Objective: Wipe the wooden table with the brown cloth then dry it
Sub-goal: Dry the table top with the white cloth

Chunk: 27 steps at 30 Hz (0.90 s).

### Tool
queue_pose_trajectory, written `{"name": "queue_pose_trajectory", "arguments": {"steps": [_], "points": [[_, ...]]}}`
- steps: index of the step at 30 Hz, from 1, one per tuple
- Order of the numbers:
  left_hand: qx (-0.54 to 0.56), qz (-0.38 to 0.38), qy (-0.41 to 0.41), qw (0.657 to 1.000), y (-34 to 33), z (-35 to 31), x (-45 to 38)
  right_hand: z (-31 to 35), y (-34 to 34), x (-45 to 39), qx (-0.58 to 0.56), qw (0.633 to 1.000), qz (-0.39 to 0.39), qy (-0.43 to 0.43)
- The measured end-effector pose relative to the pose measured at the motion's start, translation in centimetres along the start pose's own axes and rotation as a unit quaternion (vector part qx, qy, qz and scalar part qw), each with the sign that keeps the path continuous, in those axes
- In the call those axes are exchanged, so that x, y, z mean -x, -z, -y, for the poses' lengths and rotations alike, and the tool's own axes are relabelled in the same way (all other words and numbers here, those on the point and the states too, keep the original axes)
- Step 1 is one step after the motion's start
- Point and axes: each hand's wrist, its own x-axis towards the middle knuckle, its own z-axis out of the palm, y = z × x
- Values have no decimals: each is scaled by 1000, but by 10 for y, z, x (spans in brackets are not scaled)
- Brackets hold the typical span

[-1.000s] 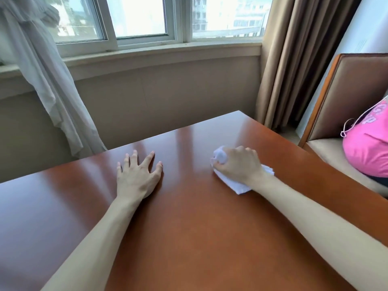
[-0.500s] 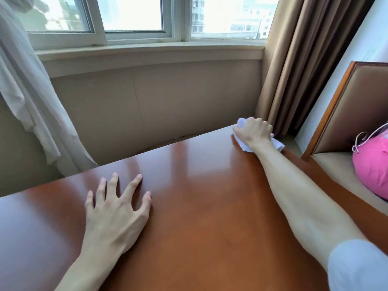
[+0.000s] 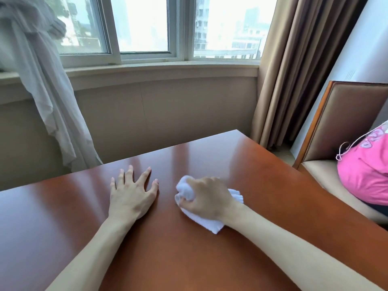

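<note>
**Right hand holds white cloth on table; left hand flat beside it**

The wooden table [image 3: 189, 259] fills the lower part of the head view. Its top is reddish-brown and glossy, with pale window reflections running across it toward the far edge. The far right corner lies near the foot of the brown curtain [image 3: 294, 70].

The left hand [image 3: 132, 195] lies palm down on the tabletop, fingers straight and spread apart, thumb angled toward the right. It holds nothing. The forearm runs back to the lower left of the frame.

The right hand [image 3: 206, 199] sits just to the right of the left hand, apart from it. Its fingers are curled round a bunched white cloth [image 3: 201, 220] and grip it against the tabletop. A rounded wad of the cloth shows above the thumb on the left side of the hand; a flatter flap spreads on the wood below the wrist, and a small edge shows past the knuckles on the right. The cloth seen here is white, not brown. The right forearm crosses the table to the lower right corner of the frame.

Surroundings: behind the table, a beige wall below a window [image 3: 147, 28] with a pale frame. A sheer white curtain [image 3: 46, 91] hangs at the left. At the right stands a chair [image 3: 346, 122] with a wooden frame and tan padding. A pink bag [image 3: 367, 175] with a white cord rests on its seat.
</note>
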Motion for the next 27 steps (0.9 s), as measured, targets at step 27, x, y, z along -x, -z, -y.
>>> {"name": "queue_pose_trajectory", "arguments": {"steps": [27], "points": [[208,34,-94,973,39,-20,117,80,30,72,-6,999,-7,33]]}}
